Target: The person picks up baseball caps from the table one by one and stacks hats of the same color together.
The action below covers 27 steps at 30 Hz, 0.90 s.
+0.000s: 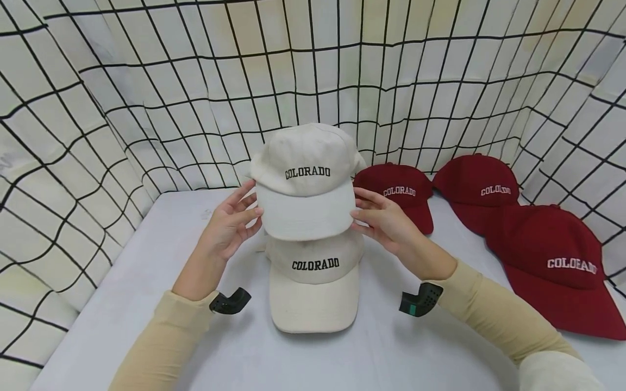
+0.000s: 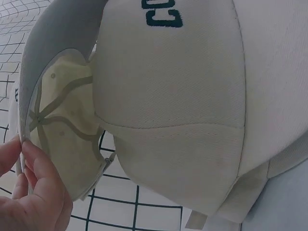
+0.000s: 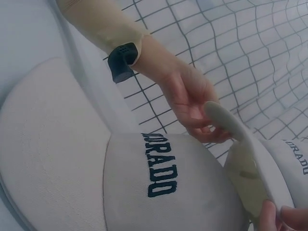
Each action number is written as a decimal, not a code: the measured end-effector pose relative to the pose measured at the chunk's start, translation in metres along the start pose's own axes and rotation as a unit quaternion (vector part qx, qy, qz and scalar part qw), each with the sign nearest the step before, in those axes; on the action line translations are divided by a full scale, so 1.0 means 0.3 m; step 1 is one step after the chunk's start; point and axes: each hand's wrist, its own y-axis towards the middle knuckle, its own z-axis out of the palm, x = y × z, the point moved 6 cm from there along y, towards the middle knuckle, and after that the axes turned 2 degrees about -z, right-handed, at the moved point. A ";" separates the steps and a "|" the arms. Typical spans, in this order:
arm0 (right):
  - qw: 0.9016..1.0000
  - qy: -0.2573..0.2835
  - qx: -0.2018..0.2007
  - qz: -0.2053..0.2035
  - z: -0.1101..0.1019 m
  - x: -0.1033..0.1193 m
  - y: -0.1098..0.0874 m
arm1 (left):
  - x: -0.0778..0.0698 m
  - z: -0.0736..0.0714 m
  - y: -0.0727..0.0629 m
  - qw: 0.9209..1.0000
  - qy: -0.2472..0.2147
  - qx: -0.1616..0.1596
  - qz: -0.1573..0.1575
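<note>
The left hand point(image 1: 227, 222) and the right hand point(image 1: 386, 220) hold one white cap point(image 1: 308, 217) up between them. Each hand pinches one side of its brim with the thumb and fingers, so neither hand is wide. The held cap is in the middle, over the back part of a cream cap point(image 1: 313, 307). From the wrist views I cannot tell if the two caps touch. The cream cap sits on the white surface point(image 1: 156, 244) with its brim toward the person. Both caps say COLORADO in black letters. The left wrist view looks into the held cap and shows its pale inside, with bands that meet at one spot. Three red caps are on the right: a far red cap point(image 1: 386, 176) just behind the right hand, a middle red cap point(image 1: 471, 179) beside it, and a near red cap point(image 1: 543, 239) in front. They have white letters. The person wears tan sleeves point(image 1: 494, 309), with a black piece point(image 1: 230, 303) at each wrist. A white wall point(image 1: 325, 70) with black crossing lines stands around the back and sides.
</note>
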 end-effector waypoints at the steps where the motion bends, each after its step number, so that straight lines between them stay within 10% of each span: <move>1: 1.000 0.001 -0.001 0.003 -0.007 -0.004 -0.001 | 0.005 0.003 0.001 1.000 0.000 0.000 -0.003; 27: 0.995 0.056 -0.020 0.077 -0.054 -0.079 -0.010 | 0.069 -0.002 0.010 0.998 0.032 -0.006 -0.049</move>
